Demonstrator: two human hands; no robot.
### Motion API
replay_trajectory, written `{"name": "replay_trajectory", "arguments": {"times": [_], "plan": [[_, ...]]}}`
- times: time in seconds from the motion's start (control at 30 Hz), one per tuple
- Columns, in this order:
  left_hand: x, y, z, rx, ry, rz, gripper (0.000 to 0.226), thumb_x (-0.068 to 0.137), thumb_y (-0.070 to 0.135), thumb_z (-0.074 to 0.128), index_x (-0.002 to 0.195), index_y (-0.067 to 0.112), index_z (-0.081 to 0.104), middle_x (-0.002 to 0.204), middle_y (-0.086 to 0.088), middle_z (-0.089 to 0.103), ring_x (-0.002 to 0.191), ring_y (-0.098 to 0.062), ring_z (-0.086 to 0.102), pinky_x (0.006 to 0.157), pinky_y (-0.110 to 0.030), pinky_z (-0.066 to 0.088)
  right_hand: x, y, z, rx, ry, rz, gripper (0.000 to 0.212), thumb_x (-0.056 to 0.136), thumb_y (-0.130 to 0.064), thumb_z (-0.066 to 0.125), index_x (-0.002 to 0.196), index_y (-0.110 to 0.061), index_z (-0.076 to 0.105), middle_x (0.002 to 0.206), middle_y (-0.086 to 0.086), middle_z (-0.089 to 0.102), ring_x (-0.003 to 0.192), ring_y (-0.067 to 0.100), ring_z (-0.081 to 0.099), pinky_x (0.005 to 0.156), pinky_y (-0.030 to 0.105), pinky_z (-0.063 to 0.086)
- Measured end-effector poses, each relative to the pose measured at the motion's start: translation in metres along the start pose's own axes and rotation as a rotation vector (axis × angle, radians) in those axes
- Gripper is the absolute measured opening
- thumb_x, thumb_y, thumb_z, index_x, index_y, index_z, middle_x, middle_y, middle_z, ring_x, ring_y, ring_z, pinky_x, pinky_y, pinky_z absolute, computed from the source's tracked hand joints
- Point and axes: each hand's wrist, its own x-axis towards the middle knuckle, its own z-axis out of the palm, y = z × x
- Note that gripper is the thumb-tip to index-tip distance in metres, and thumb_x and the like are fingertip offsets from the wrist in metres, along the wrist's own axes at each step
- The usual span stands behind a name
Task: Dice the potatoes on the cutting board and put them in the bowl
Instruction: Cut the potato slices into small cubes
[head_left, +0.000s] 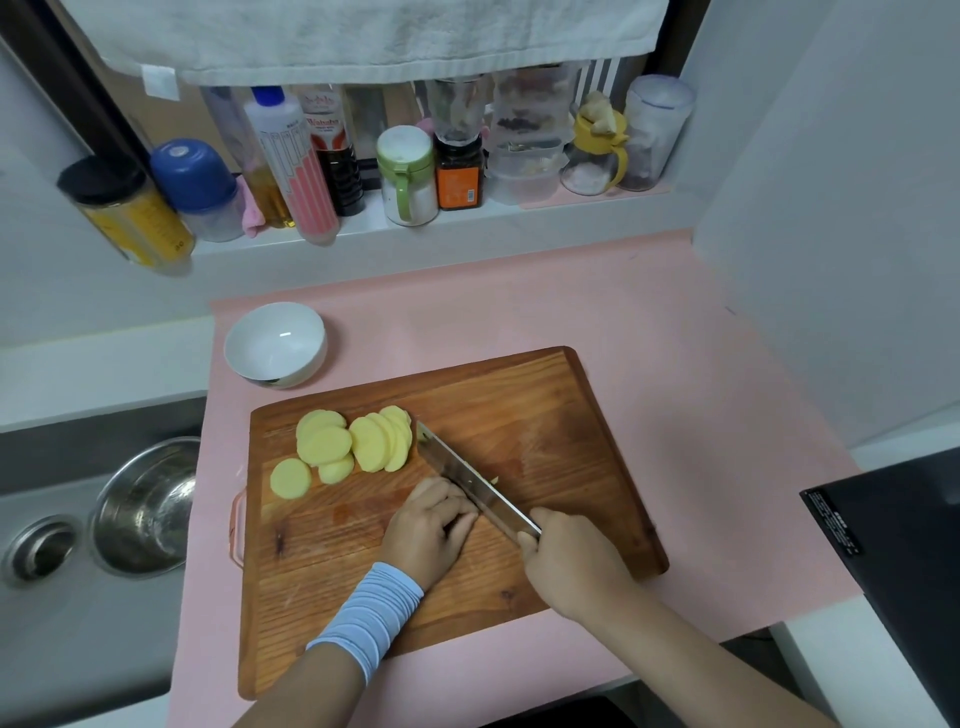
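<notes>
Gripping the handle of a broad-bladed kitchen knife (470, 486), the right hand (569, 564) has its fingers wrapped fully round it. The blade runs diagonally away across the wooden cutting board (519, 405) and sits low to the wood. The left hand (428, 522) is tight against the flat of the blade with its fingers curled under, so that knuckles rather than tips face the steel. This looks like a guard posture, probably pinning a piece being cut, but whatever lies beneath is hidden and I cannot tell whether the hand holds anything; only a pale sliver shows past the blade. The potato slices (343, 447), round and overlapping, lie in a loose heap at the board's far left, just beside the knife tip, likely set aside to keep the cutting area free. The white bowl (260, 358) stands off the board's far-left corner with nothing in it, so the dicing seems to be at an early stage.
</notes>
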Motion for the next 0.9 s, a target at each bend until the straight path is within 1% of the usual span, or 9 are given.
{"name": "replay_trajectory", "arguments": {"times": [0.13,0.33,0.43,0.5,0.53,0.6,0.73,0.8,0.9], "plan": [[0.005,0.001,0.002,-0.009,-0.014,-0.099,0.012,0.082,0.014,0.079,0.078,0.019,0.069,0.087,0.011,0.062,0.089,-0.01,0.055,0.086,-0.015,0.041,0.005,0.007,-0.003,0.059,-0.024,0.037,0.026,0.102,-0.043,0.048,0.107,-0.026,0.067,0.099,-0.006,0.072,0.092,0.02,0.069,0.083,0.039,0.059],[0.027,0.011,0.002,-0.1,0.021,-0.206,0.014,0.079,0.01,0.082,0.087,0.017,0.074,0.094,0.011,0.065,0.092,-0.005,0.056,0.09,-0.017,0.043,0.018,0.02,-0.025,0.076,0.034,0.021,0.03,0.1,-0.045,0.049,0.087,-0.022,0.064,0.081,-0.006,0.067,0.08,0.019,0.065,0.071,0.038,0.055],[0.04,0.016,-0.025,-0.131,0.288,-0.37,0.018,0.088,0.002,0.066,0.094,0.018,0.068,0.095,0.008,0.063,0.089,-0.005,0.055,0.085,-0.021,0.045,0.018,0.025,-0.035,-0.052,0.109,-0.059,0.029,0.101,-0.043,0.047,0.082,-0.024,0.056,0.075,-0.007,0.062,0.076,0.019,0.062,0.062,0.033,0.045],[0.051,0.016,-0.058,-0.152,0.504,-0.451,0.021,0.085,0.001,0.052,0.09,0.02,0.06,0.091,0.006,0.059,0.087,-0.009,0.052,0.081,-0.025,0.043,0.016,0.032,-0.04,-0.168,0.194,-0.162,0.021,0.101,-0.042,0.046,0.093,-0.028,0.06,0.078,-0.006,0.067,0.076,0.019,0.065,0.06,0.031,0.042],[0.056,0.016,-0.074,-0.133,0.527,-0.43,0.02,0.079,0.004,0.047,0.085,0.02,0.057,0.086,0.007,0.057,0.085,-0.01,0.049,0.08,-0.023,0.041,0.016,0.035,-0.042,-0.23,0.228,-0.223,0.018,0.1,-0.041,0.048,0.101,-0.029,0.062,0.081,-0.005,0.069,0.075,0.019,0.067,0.059,0.031,0.043],[0.069,0.019,-0.098,-0.157,0.32,-0.348,0.018,0.071,0.012,0.043,0.074,0.025,0.054,0.079,0.012,0.056,0.081,-0.008,0.05,0.079,-0.021,0.039,0.017,0.042,-0.043,-0.344,0.267,-0.331,0.015,0.096,-0.038,0.057,0.105,-0.027,0.063,0.078,-0.005,0.069,0.068,0.019,0.068,0.055,0.032,0.047],[0.09,0.042,-0.092,-0.188,-0.526,-0.392,0.024,0.075,0.015,0.045,0.067,0.031,0.062,0.082,0.014,0.063,0.078,-0.001,0.058,0.08,-0.026,0.045,0.022,0.043,-0.044,-0.491,0.337,-0.495,0.03,0.064,-0.026,0.087,0.077,-0.021,0.061,0.055,-0.006,0.059,0.039,0.018,0.056,0.035,0.028,0.041],[0.09,0.043,-0.073,-0.112,-0.67,-0.369,0.028,0.083,0.006,0.049,0.079,0.028,0.067,0.094,0.012,0.063,0.093,-0.007,0.059,0.092,-0.025,0.045,0.024,0.041,-0.044,-0.506,0.381,-0.557,0.033,0.058,-0.023,0.09,0.075,-0.021,0.061,0.054,-0.006,0.059,0.038,0.017,0.055,0.035,0.026,0.04],[0.093,0.036,-0.057,-0.08,-0.68,-0.402,0.034,0.085,-0.001,0.047,0.101,0.019,0.07,0.112,0.005,0.062,0.109,-0.011,0.056,0.103,-0.025,0.04,0.025,0.039,-0.042,-0.515,0.411,-0.597,0.034,0.055,-0.022,0.091,0.073,-0.021,0.062,0.053,-0.005,0.059,0.037,0.017,0.054,0.034,0.027,0.042]]}}
